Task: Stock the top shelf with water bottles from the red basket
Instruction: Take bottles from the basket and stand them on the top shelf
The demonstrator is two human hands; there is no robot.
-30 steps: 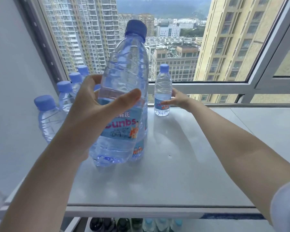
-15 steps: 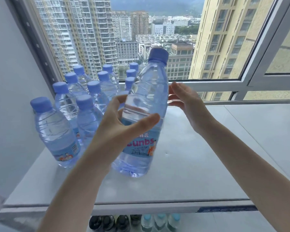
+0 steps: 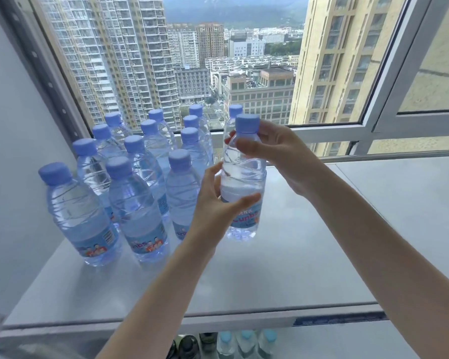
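A clear water bottle (image 3: 244, 177) with a blue cap and blue label stands upright on the grey top shelf (image 3: 309, 268), right of the stocked group. My left hand (image 3: 218, 211) grips its body at label height. My right hand (image 3: 278, 154) holds its neck just under the cap. Several matching bottles (image 3: 135, 203) stand in rows on the shelf's left side, reaching back to the window. One more bottle (image 3: 235, 112) stands right behind the held one, only its cap showing. The red basket is not in view.
A grey wall (image 3: 16, 151) bounds the shelf on the left, and a window frame (image 3: 347, 130) runs along the back. Bottle caps on a lower shelf (image 3: 233, 343) show under the front edge. Bare shelf surface stretches to the right.
My left hand carried the bottle away from the camera and rightward and stood it on the shelf. My right hand left the far bottle and took hold of this bottle's neck.
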